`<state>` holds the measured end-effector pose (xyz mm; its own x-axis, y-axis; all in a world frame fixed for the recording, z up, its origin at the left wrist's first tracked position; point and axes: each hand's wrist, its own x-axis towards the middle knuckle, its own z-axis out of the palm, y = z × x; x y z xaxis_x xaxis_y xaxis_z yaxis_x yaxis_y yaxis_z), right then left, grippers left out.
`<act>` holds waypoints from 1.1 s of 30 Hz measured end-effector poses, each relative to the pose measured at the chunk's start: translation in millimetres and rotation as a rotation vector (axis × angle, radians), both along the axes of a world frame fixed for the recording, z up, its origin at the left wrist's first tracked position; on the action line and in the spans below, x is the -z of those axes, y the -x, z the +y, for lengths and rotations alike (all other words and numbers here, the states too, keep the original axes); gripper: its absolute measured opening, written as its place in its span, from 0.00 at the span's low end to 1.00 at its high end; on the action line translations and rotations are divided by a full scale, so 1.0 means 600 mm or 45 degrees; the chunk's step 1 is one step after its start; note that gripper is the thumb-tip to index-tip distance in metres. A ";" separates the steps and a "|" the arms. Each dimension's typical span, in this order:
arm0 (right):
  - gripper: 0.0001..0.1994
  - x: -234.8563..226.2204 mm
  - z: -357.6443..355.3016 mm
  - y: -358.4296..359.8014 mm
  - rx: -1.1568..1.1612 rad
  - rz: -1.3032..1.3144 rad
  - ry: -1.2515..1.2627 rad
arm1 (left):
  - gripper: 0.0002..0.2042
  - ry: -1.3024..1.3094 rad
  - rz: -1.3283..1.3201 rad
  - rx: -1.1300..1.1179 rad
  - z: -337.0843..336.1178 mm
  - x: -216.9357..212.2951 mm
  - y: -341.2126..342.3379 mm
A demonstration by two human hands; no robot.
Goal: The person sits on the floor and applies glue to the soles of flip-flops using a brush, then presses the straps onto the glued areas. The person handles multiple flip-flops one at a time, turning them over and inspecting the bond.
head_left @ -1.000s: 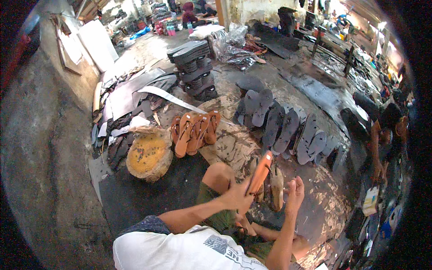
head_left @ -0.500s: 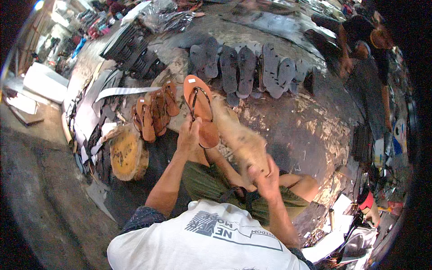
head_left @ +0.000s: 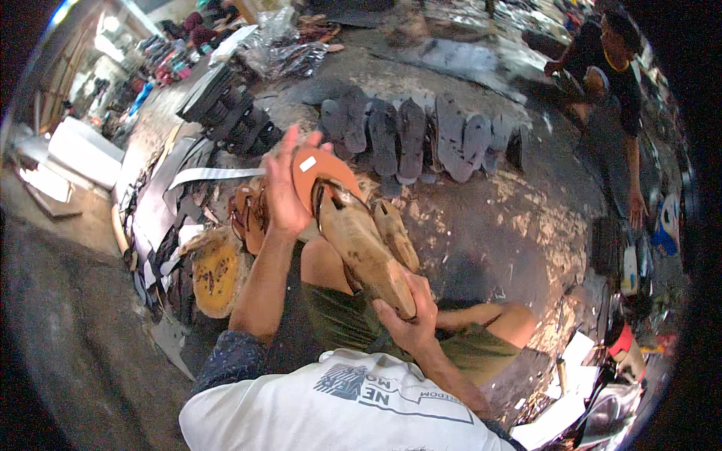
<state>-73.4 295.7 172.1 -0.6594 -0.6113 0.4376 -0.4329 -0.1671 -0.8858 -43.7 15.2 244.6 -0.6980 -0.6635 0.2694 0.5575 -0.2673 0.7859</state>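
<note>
My right hand (head_left: 410, 316) grips the heel end of a wooden shoe last (head_left: 357, 240). The last's toe end lies under the dark strap of a tan flip-flop (head_left: 331, 170), over its sole. Against the flip-flop's toe and side edge rests my left hand (head_left: 287, 184), its fingers stretched out and apart, some partly behind the sole. A white label sits on the toe. Just right of the held last is a second wooden last (head_left: 395, 234). Several finished tan flip-flops (head_left: 248, 214) stand left of my left hand, partly hidden by it.
A round wooden block (head_left: 214, 278) stands at left, near grey scraps (head_left: 150, 203). Dark soles (head_left: 410, 139) stand in a row ahead, with a stack of black pieces (head_left: 226, 113) at far left. Another person (head_left: 613, 90) works at far right.
The last came up from the right and its toe end is now under the flip-flop's strap. My left hand shifted from the sole's heel end to its toe, fingers spreading.
</note>
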 end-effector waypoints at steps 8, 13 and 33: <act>0.33 -0.010 -0.025 -0.018 0.122 0.030 0.204 | 0.30 -0.281 0.315 0.252 0.066 0.001 0.023; 0.35 -0.012 -0.032 -0.023 0.135 0.042 0.182 | 0.29 -0.251 0.217 0.114 0.082 0.011 0.017; 0.17 -0.090 -0.007 0.150 -0.477 -0.293 -0.077 | 0.58 0.125 -0.680 0.042 0.268 0.036 -0.082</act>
<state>-163.1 291.7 225.8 -0.4635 -0.8467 0.2614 -0.1424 -0.2200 -0.9651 5.4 176.2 222.9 -0.7748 -0.6285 -0.0684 0.0667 -0.1888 0.9797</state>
